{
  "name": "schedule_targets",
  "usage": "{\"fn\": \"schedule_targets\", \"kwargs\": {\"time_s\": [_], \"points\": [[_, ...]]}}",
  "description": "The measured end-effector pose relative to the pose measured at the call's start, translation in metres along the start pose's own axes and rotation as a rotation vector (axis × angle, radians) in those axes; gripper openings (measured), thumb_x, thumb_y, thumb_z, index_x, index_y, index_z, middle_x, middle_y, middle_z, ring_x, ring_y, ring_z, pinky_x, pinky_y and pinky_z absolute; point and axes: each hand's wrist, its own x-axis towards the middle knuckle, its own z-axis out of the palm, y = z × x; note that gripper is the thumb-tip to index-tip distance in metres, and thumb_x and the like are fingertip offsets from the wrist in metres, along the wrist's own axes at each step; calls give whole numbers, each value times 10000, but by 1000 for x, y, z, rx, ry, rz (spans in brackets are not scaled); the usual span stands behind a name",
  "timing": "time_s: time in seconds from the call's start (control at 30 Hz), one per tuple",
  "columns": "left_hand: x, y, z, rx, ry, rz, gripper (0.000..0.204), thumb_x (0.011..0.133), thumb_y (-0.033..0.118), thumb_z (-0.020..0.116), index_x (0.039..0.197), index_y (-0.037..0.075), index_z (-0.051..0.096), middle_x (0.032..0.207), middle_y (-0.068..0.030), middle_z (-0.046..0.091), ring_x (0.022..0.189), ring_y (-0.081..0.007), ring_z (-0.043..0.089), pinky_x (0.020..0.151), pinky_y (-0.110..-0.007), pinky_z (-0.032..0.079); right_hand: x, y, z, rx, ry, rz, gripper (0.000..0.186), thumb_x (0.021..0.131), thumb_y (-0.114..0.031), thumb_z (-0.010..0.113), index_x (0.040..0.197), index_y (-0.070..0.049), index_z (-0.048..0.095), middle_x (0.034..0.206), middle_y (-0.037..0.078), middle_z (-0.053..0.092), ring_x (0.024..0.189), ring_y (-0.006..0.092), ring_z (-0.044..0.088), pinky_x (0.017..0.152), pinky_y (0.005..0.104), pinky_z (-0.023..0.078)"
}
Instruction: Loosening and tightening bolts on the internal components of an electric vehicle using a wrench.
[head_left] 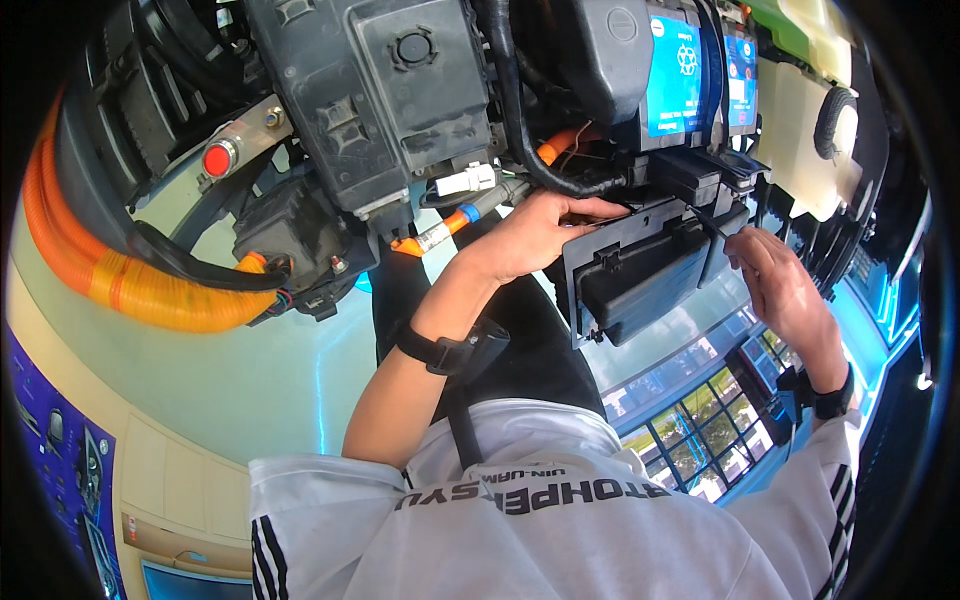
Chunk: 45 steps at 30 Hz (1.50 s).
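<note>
My left hand reaches up to the top left of a black bracket plate, fingers closed on its edge and partly hidden behind it. The bracket carries a black rectangular box. At the right, my right hand has its fingers closed round a thin black tool, whose far end meets the upper part of the bracket. Just above and left of my left hand are a white connector and an orange cable fitting with a blue band. A black hose curves down behind the hand.
A large black housing fills the upper middle, with blue-labelled units and a translucent tank to its right. A red round button and thick orange conduits are at the left. Paned windows show beyond my right arm.
</note>
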Motion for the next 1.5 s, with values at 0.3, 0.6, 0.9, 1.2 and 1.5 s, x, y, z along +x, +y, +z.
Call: {"fn": "schedule_targets", "kwargs": {"time_s": [0.3, 0.6, 0.9, 1.2, 1.5], "points": [[-1, -1, -1, 32, -14, 19, 327, 897, -3, 549, 1223, -8, 572, 1208, -82, 591, 1080, -150, 557, 962, -271, 437, -3, -10, -5, -255, 33, 61, 217, 852, -56, 574, 1045, 16, 508, 799, 154, 577, 708, 338, 582, 614, 408, 456], [0, -2, -2, 64, -8, 34, 314, 900, 19, 558, 1212, -4, 583, 1184, -72, 605, 1054, -141, 559, 947, -273, 442, 0, -12, -8, -577, -90, -91, 386, 765, -27, 583, 1137, 25, 494, 782, 150, 532, 683, 321, 565, 614, 390, 459], [0, -2, -1, 50, 13, 28, 310, 902, 19, 553, 1209, -2, 585, 1140, -71, 628, 1021, -135, 582, 912, -263, 456, 0, -8, -5, 167, -170, 13, 210, 727, 59, 498, 934, 30, 527, 787, 141, 462, 689, 288, 513, 627, 377, 423], [-1, -3, -1, 70, 21, 33, 312, 890, 20, 574, 1201, 1, 591, 1124, -71, 639, 1017, -136, 591, 898, -263, 464, 0, -1, 15, 810, 188, 255, 473, 968, -403, 444, 1204, -3, 351, 849, 67, 474, 785, 141, 468, 727, 272, 394], [-4, 0, -2, 114, 34, 65, 304, 890, 20, 572, 1192, 1, 598, 1128, -88, 642, 1021, -146, 591, 909, -269, 454, -4, -19, 2, 1296, 277, 738, 390, 986, -395, 384, 874, -38, 493, 655, 65, 518, 591, 185, 560, 553, 290, 476]]}}
